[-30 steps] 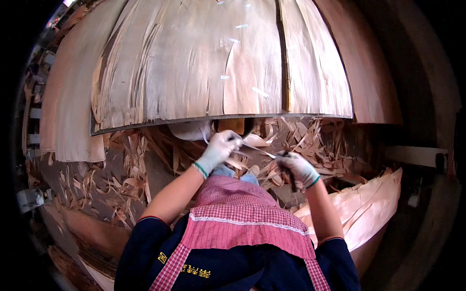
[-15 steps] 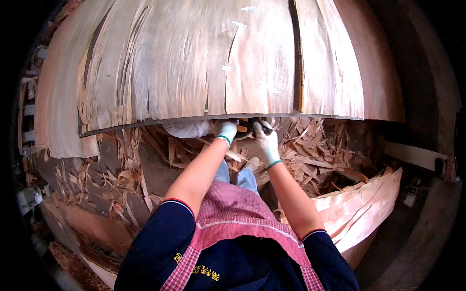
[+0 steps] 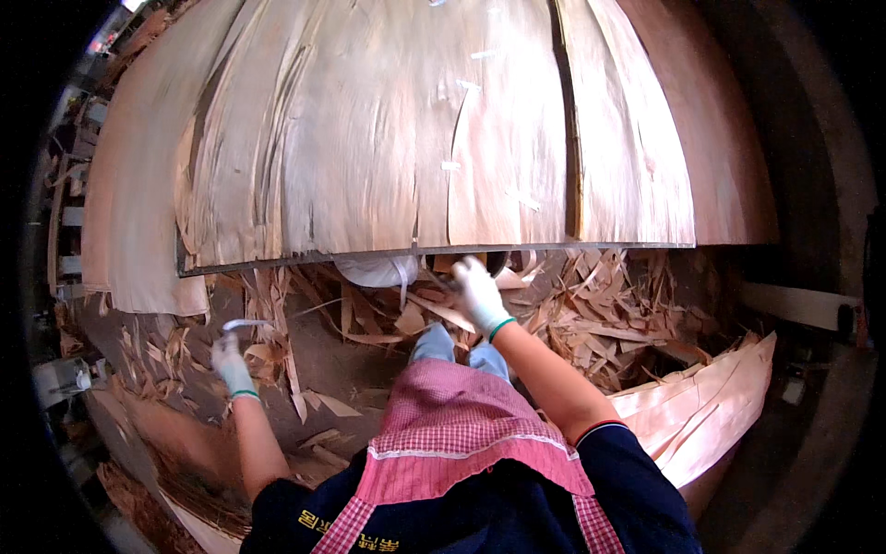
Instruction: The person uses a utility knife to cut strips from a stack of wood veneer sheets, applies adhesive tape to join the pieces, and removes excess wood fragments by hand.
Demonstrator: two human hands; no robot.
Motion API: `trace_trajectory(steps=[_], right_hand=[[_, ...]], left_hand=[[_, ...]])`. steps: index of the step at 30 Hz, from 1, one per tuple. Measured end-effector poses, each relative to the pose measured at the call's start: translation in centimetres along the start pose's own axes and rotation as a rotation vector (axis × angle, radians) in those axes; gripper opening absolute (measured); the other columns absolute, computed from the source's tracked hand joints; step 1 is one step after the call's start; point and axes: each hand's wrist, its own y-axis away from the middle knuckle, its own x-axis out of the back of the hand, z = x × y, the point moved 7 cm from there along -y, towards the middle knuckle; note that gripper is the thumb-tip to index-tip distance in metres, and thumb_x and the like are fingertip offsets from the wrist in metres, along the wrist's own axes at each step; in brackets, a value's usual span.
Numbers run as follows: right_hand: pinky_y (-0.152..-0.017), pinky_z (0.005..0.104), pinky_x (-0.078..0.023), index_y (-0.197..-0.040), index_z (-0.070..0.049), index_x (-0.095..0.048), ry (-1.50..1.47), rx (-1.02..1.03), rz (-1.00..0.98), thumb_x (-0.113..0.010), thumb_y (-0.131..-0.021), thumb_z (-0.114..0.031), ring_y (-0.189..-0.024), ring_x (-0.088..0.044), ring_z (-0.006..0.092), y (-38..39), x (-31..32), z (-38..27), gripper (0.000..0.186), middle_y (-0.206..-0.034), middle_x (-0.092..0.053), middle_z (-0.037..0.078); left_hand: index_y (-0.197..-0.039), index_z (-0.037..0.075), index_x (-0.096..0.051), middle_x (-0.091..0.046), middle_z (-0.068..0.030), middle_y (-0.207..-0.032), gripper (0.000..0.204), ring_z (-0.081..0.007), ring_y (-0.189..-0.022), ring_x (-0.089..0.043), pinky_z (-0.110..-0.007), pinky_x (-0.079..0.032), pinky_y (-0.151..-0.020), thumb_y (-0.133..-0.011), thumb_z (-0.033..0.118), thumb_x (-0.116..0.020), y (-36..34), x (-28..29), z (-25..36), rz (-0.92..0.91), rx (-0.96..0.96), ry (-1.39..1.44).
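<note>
My left hand (image 3: pixel 232 366), in a white glove with a green cuff, is out at the left above the scrap-strewn floor. Its fingers are closed on a thin pale strip (image 3: pixel 245 324) that curves off to the right. My right hand (image 3: pixel 480 297), gloved alike and slightly blurred, is at the front edge of the veneer stack, its fingers curled beside a dark rounded object (image 3: pixel 496 264) partly under that edge. What they grip is hidden. Wide pale veneer sheets (image 3: pixel 369 148) lie before me, with splits, a dark gap and small white tape pieces (image 3: pixel 450 166).
A white bag-like bundle (image 3: pixel 374 270) sits below the stack's edge. Veneer scraps (image 3: pixel 591 305) litter the floor around my feet. A large curved veneer piece (image 3: pixel 701 406) leans at the lower right, and a pale beam (image 3: pixel 798 305) is at the right.
My left hand has left the stack's front edge and swung far left and nearer me, with the pale strip now in it. My right hand has shifted slightly left and nearer me.
</note>
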Motion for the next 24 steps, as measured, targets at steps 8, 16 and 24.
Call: trace_trajectory(steps=[8,16,24], right_hand=[[-0.082,0.0311,-0.051,-0.129,-0.002,-0.049,-0.852,-0.055,-0.324,-0.056,-0.091,-0.007,-0.089,-0.062,0.0217,2.5,4.6,-11.8,0.039,-0.111,-0.062,0.014],[-0.064,0.0275,-0.052,-0.106,-0.002,-0.063,-0.213,-0.063,-0.196,-0.061,-0.089,-0.003,-0.071,-0.059,0.0107,1.8,14.0,1.6,0.016,-0.085,-0.068,0.004],[-0.073,0.0396,-0.052,-0.091,-0.004,-0.072,0.172,-0.282,-0.124,-0.065,-0.083,-0.032,-0.075,-0.067,0.0322,-6.3,15.6,3.6,0.031,-0.081,-0.069,0.018]], left_hand=[[-0.098,0.000,-0.057,-0.057,-0.0024,-0.092,0.019,-0.0110,-0.085,-0.053,-0.024,-0.046,-0.075,-0.081,-0.001,-0.065,20.3,-20.5,19.2,-0.905,-0.148,0.500],[-0.106,0.000,-0.057,-0.058,-0.0034,-0.089,0.029,-0.0123,-0.083,-0.055,-0.026,-0.047,-0.076,-0.080,-0.003,-0.068,17.5,-27.7,18.4,-0.783,-0.117,0.575],[-0.098,0.006,-0.059,-0.065,-0.0127,-0.083,0.023,-0.0296,-0.079,-0.061,-0.042,-0.049,-0.071,-0.078,0.007,-0.070,14.6,-33.4,22.9,-0.321,-0.675,-0.248]])
